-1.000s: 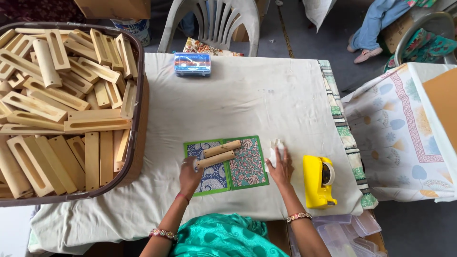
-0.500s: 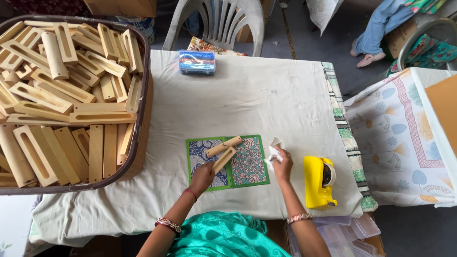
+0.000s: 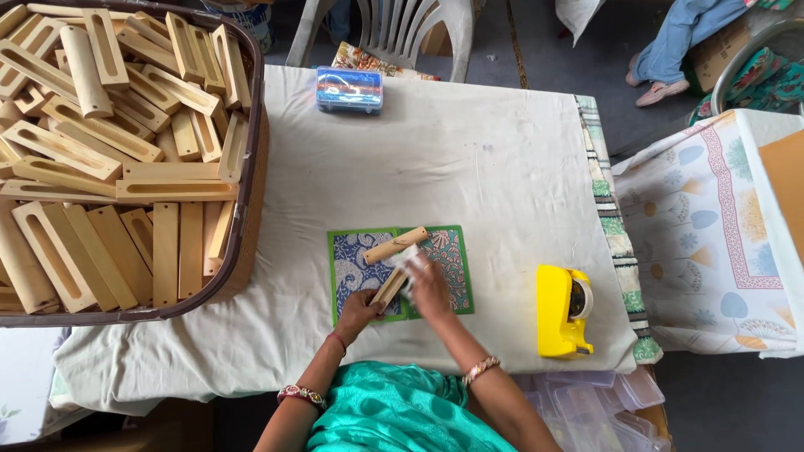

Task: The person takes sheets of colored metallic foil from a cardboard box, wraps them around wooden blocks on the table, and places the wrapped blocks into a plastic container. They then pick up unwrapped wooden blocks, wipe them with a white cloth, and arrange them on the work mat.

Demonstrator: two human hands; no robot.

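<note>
Wiping step, by the look of it. Left hand [image 3: 358,308] closed in a grip on the near end of a wooden block [image 3: 390,287], low centre of frame on the patterned mat [image 3: 347,269]. Right hand [image 3: 430,289] bent over it, fingers curled on a white cloth [image 3: 407,261]. Second block [image 3: 395,245] just above. Next, probably steady strokes along the wood.

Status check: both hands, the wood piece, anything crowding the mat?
Left hand grips lower wooden block. Right hand presses small white cloth on it. Second wooden cylinder piece lies beside on green patterned mat. Yellow tape dispenser clear, off to right.
</note>
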